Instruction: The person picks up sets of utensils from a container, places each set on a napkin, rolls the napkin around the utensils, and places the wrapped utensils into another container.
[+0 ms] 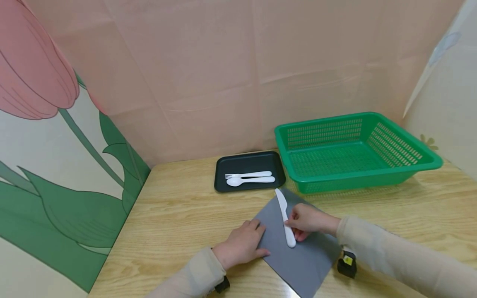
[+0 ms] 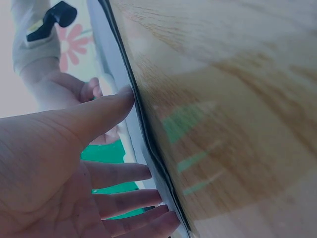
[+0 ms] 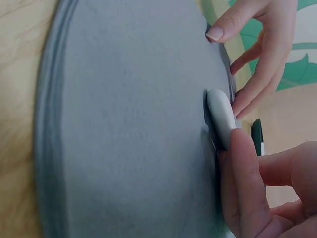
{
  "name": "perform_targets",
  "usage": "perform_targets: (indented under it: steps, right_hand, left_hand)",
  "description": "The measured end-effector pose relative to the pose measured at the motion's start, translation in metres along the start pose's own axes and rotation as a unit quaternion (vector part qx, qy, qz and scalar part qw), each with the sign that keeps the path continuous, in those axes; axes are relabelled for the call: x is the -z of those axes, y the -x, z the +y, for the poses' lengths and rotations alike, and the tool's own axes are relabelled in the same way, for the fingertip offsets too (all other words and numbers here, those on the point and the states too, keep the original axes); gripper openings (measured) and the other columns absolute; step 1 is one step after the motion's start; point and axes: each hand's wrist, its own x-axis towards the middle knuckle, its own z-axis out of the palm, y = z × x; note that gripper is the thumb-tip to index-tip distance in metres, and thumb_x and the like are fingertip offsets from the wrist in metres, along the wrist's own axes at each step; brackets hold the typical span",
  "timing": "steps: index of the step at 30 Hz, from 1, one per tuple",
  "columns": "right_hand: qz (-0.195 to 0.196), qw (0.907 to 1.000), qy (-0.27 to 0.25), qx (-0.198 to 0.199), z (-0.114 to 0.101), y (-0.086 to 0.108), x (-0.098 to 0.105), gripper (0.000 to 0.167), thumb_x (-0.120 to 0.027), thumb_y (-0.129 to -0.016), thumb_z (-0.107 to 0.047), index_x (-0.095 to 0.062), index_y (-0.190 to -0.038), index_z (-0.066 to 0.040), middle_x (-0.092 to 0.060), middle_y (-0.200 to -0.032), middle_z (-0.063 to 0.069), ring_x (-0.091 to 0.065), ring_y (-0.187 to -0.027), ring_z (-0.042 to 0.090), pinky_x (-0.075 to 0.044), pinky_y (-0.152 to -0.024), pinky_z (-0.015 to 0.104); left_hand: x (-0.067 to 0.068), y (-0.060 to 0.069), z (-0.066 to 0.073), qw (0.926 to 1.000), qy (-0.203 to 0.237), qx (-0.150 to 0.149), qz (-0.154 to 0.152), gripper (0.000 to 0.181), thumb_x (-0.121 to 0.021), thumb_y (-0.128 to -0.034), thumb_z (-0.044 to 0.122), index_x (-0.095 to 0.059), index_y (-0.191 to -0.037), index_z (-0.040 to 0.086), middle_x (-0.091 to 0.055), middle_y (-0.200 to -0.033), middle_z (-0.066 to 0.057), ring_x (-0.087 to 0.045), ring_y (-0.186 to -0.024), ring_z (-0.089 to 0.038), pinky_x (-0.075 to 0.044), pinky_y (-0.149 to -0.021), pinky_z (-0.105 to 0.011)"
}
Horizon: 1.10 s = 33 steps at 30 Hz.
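Wood-grain table point(image 1: 175, 207) below, and here's the right hand point(image 1: 307, 219) pinching the white knife point(image 1: 290, 238) by its handle on the grey cloth point(image 1: 294, 267), apparently to set its angle; left hand point(image 1: 244, 243), fingers loosely spread, rests at the cloth's left edge, probably steadying it.

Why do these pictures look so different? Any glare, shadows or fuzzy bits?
Head: fairly clear, with glare whitening the wooden table at the bottom edge, beside the grey cloth; left wrist: hazy, washed out at upper left, with green patches on the wood that look like reflections; right wrist: a soft shadow beside the white knife, and blurred wood grain at left.
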Motion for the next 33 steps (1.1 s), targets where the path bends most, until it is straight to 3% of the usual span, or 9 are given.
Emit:
perform_targets:
  steps: [33]
  right_hand:
    - [0.011,0.9995,0.019,-0.021,-0.0020,-0.0003,-0.0005,0.016,-0.059,-0.090,-0.012,-0.053,-0.079,-0.003,-0.058,-0.060,0.006,-0.055,-0.046,0.009,-0.052,-0.048,0.025]
  left_hand:
    - [-0.0002,-0.0007,-0.0008,0.9999,0.009,0.005,-0.010,0.066,-0.063,-0.0838,0.049,-0.050,-0.134,0.009,-0.048,-0.137,-0.010,-0.049,-0.122,-0.024,-0.051,-0.087,-0.037]
